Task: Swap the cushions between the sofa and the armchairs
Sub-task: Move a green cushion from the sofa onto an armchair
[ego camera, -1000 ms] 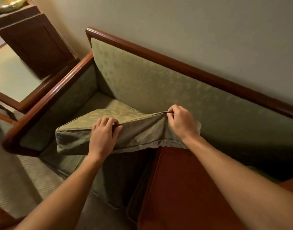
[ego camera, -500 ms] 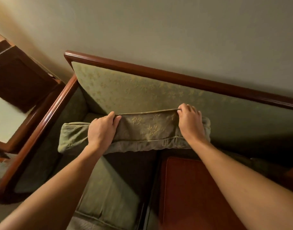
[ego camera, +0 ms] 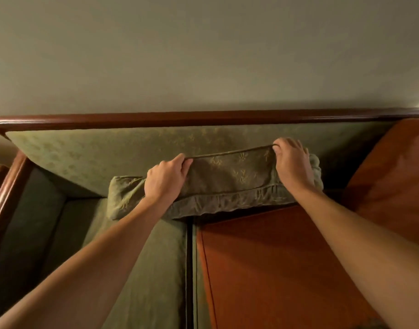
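Note:
A green patterned cushion (ego camera: pixel 230 184) hangs lifted on edge in front of the sofa's green backrest (ego camera: pixel 108 150), with its lower seam just above the seats. My left hand (ego camera: pixel 165 179) grips its upper piped edge near the middle. My right hand (ego camera: pixel 292 162) grips the same edge near the cushion's right end. Below lie a green seat cushion (ego camera: pixel 156 269) on the left and an orange-red seat cushion (ego camera: pixel 275 269) on the right. Another orange-red cushion (ego camera: pixel 398 174) leans against the backrest at the right.
A dark wooden rail (ego camera: pixel 203 117) tops the sofa back, close to the plain wall (ego camera: pixel 203 55). The wooden left armrest (ego camera: pixel 6 186) borders the seat at the left edge.
The cushion has moved back and to the right along the sofa, now raised against the backrest. The view has swung to face the sofa squarely. Both hands keep their grip.

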Motion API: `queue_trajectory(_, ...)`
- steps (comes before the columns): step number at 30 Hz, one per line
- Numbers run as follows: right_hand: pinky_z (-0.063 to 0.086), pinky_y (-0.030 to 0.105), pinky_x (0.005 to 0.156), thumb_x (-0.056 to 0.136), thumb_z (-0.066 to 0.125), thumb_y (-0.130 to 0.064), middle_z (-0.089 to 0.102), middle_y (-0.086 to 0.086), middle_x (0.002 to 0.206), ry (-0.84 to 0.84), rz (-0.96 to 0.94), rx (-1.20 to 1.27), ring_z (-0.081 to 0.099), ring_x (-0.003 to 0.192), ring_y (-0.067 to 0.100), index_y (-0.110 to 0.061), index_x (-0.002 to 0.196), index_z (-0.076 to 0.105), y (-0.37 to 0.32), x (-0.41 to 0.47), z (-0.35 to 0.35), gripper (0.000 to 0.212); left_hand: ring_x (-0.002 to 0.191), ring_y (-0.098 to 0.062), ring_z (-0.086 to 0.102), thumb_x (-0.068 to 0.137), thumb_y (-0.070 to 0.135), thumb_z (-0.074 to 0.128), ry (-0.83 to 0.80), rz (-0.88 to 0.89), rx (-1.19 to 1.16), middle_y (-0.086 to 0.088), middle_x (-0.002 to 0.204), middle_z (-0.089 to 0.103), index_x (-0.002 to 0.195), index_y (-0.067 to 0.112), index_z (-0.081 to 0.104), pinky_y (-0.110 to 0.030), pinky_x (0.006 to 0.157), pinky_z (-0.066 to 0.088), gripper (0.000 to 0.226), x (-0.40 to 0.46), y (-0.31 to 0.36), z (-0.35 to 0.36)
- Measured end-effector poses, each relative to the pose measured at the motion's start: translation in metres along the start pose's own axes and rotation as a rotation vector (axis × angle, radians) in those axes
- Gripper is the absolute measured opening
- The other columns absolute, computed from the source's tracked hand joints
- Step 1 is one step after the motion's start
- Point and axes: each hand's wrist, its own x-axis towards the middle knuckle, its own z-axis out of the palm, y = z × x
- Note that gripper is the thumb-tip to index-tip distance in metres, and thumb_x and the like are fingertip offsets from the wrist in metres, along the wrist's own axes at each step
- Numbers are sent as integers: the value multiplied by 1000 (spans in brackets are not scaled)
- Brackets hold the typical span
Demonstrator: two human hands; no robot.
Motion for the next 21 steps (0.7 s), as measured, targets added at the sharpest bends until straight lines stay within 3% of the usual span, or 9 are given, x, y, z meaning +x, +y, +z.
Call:
queue_trajectory(9,29,34,76,103,43,-18,62,8,100,-1,68,-109,53,95,29,-11,102,61,143,6,-46,19,72,-37,63,100,50,26,-97,135,-11,-10,79,66,102,19,55,-38,59,40,43,45,127,68)
queue_trajectory(13,28,35,78,103,44,-17,63,9,102,-29,63,-129,52,96,29,-10,102,61,187,22,-44,19,74,-37,63,100,49,28,-115,140,15,-10,80,66,106,17,56,-37,59,38,43,66,157,93)
queue_trajectory(16,31,36,80,102,44,-16,62,10,105,-17,129,-119,52,98,29,-10,104,62,207,33,-30,19,64,-31,62,101,47,28,-134,156,53,-5,70,62,102,17,53,-36,56,41,40,83,170,112)
queue_trajectory(18,34,38,84,102,42,-18,61,11,109,-17,206,-74,50,103,30,-11,111,61,213,41,-20,22,61,-28,59,101,45,31,-118,161,79,-4,69,60,99,15,51,-35,55,40,36,98,174,121)
queue_trajectory(21,34,44,104,102,44,-26,53,11,129,-73,177,77,42,124,31,-14,130,54,209,53,-13,32,82,-29,57,98,37,47,-38,172,79,-8,90,60,99,15,50,-37,67,37,23,119,168,123)
